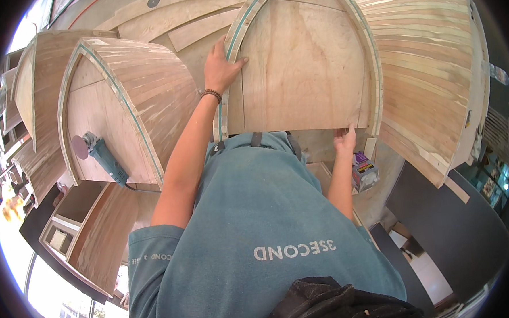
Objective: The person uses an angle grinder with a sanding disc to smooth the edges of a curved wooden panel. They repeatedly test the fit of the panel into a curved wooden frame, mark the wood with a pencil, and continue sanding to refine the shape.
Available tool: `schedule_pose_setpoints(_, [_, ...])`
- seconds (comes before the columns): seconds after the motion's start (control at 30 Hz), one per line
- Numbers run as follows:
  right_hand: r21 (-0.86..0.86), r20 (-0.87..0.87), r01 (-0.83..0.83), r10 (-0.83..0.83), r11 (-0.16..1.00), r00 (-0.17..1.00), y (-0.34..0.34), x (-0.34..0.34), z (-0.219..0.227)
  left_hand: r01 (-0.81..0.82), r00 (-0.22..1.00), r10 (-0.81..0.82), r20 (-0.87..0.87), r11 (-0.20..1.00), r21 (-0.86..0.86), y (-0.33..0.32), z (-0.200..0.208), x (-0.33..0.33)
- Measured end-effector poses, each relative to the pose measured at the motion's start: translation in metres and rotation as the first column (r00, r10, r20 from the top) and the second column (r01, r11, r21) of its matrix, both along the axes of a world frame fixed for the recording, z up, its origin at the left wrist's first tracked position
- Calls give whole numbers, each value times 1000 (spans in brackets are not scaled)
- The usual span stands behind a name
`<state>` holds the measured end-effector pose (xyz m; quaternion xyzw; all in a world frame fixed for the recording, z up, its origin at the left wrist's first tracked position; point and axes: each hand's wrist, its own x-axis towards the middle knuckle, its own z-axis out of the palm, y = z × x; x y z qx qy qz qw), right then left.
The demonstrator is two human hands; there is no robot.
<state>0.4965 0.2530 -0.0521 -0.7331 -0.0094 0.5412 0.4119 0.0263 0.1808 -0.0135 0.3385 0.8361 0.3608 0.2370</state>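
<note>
In front of me stands a pointed-arch wooden shell, its pale rim (235, 38) marked by a green line. A flat plywood panel (301, 64) fills most of the arch, with a narrow gap along its left side. My left hand (222, 69) is closed over the left rim, fingers on the outer side and thumb reaching inward. Low on the right, my right hand (344, 140) grips the panel's bottom edge; the thumb points up at the edge and the other fingers are partly hidden beneath.
A similar shell (158, 77) at left has a teal angle grinder (106, 161) resting on its face. Another planked shell (425, 63) stands close on the right. Below my right hand sits a small purple-and-grey box (363, 173). Curved wooden strips (202, 30) lie beyond.
</note>
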Motion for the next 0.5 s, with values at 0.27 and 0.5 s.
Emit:
schedule_pose_setpoints(0.27, [-7, 66, 0, 1, 1000, 998, -31, -50, 13, 21, 1000, -21, 3, 1000, -3, 1, 11, 1])
schedule_pose_setpoints(0.5, [-57, -66, 12, -15, 998, 998, -51, -76, 30, 17, 1000, -18, 19, 999, 31, 1, 9, 1])
